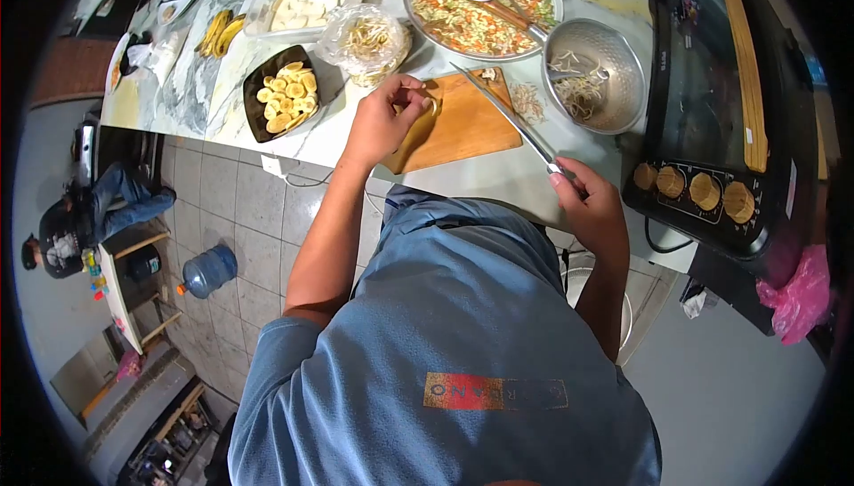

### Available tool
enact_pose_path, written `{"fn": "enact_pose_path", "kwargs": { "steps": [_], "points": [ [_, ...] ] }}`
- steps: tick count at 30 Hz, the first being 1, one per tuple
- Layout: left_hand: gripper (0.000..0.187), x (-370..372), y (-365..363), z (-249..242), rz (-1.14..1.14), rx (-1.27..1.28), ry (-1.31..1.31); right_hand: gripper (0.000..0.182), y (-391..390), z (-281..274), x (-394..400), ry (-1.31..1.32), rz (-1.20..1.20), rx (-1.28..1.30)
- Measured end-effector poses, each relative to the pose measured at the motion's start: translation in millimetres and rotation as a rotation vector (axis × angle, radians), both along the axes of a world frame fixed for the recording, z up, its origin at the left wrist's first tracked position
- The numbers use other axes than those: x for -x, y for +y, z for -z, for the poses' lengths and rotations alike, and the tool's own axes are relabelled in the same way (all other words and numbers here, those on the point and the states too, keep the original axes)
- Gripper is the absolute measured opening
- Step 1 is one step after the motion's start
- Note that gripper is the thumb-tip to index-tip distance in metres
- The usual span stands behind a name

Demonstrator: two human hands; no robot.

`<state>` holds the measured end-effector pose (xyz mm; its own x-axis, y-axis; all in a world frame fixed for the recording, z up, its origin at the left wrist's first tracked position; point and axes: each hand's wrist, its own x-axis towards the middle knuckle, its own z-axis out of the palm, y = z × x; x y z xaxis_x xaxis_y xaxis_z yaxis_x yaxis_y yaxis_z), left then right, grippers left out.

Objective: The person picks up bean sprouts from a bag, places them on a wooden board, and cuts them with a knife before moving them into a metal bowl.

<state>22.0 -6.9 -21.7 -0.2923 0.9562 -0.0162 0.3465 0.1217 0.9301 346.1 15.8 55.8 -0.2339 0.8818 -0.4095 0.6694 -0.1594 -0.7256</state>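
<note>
Right hand (594,203) is wrapped round the knife (510,117), long shiny blade aiming between 10 and 11 o'clock over a smooth wooden board (476,135). Left hand (384,117) is nearer the board, half curled at its 9 o'clock edge, can't tell if it's pinching anything. Dimpled metal bowl (614,68) at the right hand's 12.

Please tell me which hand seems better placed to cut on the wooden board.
Probably the right hand: it holds the knife, which reaches over the wooden board, while the left hand holds no blade.
</note>
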Motion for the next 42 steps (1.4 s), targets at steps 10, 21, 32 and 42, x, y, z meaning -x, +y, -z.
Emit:
{"fn": "enact_pose_path", "kwargs": {
  "steps": [10,21,32,42],
  "points": [
    [0.014,8,5,6,0.124,-0.005,0.516,0.037,-9,9,-28,0.103,0.024,0.047],
    [0.009,18,9,10,0.146,-0.064,0.423,0.037,13,-12,-8,0.073,-0.26,0.202],
    [0.011,17,12,9,0.182,0.066,0.494,0.038,24,-26,7,-0.057,-0.301,0.175],
    [0.01,17,12,14,0.151,0.018,0.455,0.037,22,-32,13,-0.115,-0.293,0.162]
  ]
}}
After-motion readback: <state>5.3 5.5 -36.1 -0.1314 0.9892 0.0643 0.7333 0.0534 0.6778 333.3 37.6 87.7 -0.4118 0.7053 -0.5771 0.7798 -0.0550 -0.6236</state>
